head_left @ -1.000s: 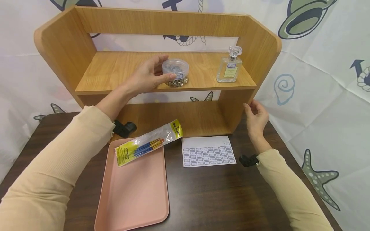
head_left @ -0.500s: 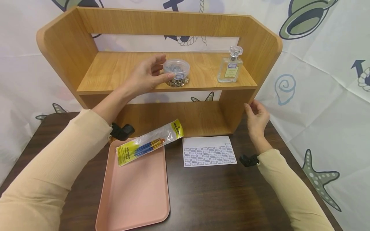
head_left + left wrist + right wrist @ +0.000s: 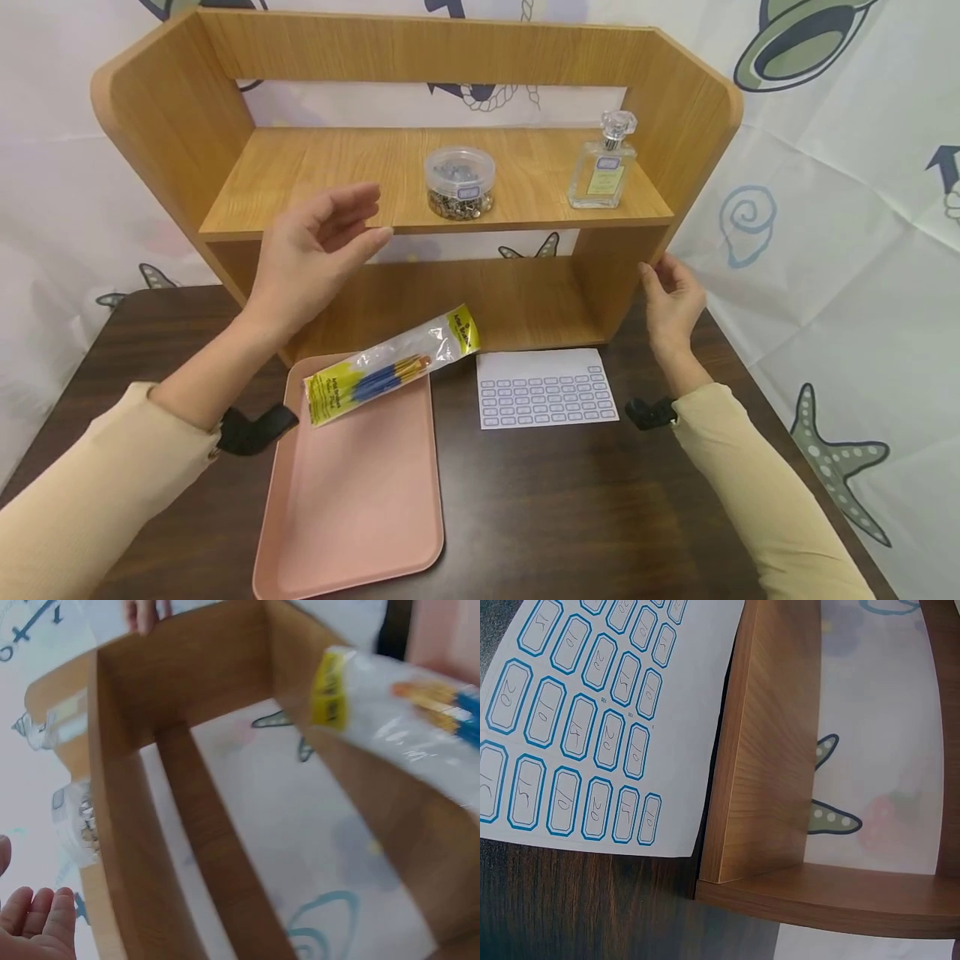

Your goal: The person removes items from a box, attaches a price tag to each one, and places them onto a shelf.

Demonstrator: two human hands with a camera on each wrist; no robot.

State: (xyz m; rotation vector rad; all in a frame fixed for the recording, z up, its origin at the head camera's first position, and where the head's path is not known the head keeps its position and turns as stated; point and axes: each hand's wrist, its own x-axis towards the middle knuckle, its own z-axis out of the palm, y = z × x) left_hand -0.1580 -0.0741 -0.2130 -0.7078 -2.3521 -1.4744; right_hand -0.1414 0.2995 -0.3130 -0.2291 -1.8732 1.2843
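My left hand (image 3: 307, 250) is in front of the upper shelf, fingers apart from the thumb and holding nothing. To its right, a round clear-lidded jar (image 3: 460, 183) of small metal pieces stands upright near the front edge, a small label on its side. In the left wrist view a gap shows between my fingertips (image 3: 56, 915) and the jar (image 3: 75, 817). My right hand (image 3: 672, 308) grips the lower right side panel of the wooden shelf unit (image 3: 435, 50). A square glass perfume bottle (image 3: 602, 175), also labelled, stands at the upper shelf's right end.
On the dark table, a pink tray (image 3: 352, 500) lies front left. A packet of artist brushes (image 3: 390, 371) slants across its back edge. Right of it is a sheet of stickers (image 3: 543, 392) with handwritten numbers, close to the lower shelf's front edge. Patterned cloth (image 3: 795, 317) hangs behind.
My left hand has let go of the jar and drawn back left and down. The jar stays on the upper shelf. My right hand keeps its place on the side panel.
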